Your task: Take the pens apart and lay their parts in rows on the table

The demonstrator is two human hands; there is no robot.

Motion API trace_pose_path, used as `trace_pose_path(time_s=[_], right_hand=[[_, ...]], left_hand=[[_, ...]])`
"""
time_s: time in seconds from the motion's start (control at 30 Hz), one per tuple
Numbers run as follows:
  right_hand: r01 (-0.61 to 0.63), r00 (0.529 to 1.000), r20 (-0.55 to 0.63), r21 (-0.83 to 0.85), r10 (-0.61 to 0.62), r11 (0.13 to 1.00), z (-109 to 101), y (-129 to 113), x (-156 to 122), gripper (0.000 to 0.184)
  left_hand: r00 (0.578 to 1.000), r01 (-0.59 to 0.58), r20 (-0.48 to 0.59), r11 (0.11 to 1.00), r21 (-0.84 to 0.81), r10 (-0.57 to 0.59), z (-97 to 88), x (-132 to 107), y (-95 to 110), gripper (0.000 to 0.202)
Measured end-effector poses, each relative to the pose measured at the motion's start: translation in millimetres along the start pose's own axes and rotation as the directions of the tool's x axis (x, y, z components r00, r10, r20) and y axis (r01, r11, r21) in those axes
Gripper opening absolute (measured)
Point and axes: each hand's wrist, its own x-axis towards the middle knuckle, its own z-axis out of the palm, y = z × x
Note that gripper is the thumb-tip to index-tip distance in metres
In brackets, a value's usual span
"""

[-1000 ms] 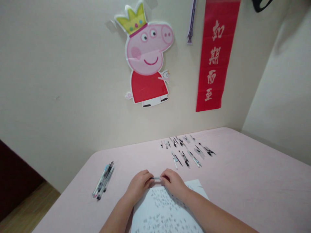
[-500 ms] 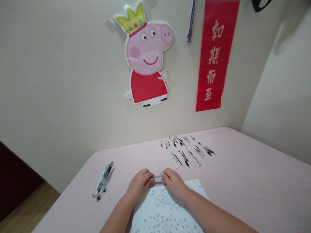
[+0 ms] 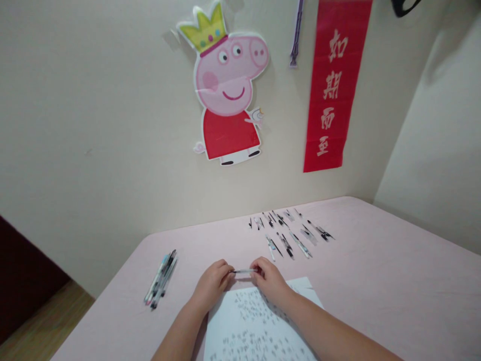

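A thin, pale pen (image 3: pixel 244 271) with dark ends lies level between my two hands, just past the top edge of a sheet of paper (image 3: pixel 259 331) covered in handwriting. My left hand (image 3: pixel 213 282) is closed, its fingertips pinching the pen's left end. The other end is gripped by my right hand (image 3: pixel 269 279), its fingers curled and partly hiding that end. My right forearm crosses over the sheet, while the left one runs along its left side.
A bundle of several pens (image 3: pixel 161 281) lies at the left of the pink-covered table (image 3: pixel 383 281). Farther back, several groups of pens and pen parts (image 3: pixel 287 245) are laid out near the wall. A pig cutout (image 3: pixel 229 100) and a red banner (image 3: pixel 334 90) hang on the wall.
My hands have drawn slightly apart, the left one shifting a little to the left, and more of the pen shows between them. The laid-out pens and the paper stay as they were.
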Motion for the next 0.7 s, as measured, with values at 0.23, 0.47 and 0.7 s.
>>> trace_pose_path(time_s=[0.23, 0.47, 0.7], right_hand=[[-0.004, 0.999, -0.032, 0.010, 0.005, 1.000, -0.2, 2.2, 1.8, 0.013], [-0.023, 0.996, -0.088, 0.001, 0.023, 1.000, -0.8, 5.7, 4.4, 0.010], [-0.038, 0.992, -0.120, -0.040, 0.033, 0.998, -1.5, 9.4, 4.3, 0.009]], left_hand=[[1.000, -0.014, -0.005, 1.000, -0.003, 0.014, 0.7, -0.5, -5.4, 0.025], [0.999, 0.012, -0.035, 1.000, -0.002, -0.012, -1.8, 0.5, -15.8, 0.022], [0.998, 0.024, -0.053, 1.000, 0.005, -0.023, -3.0, -0.2, -25.3, 0.022]])
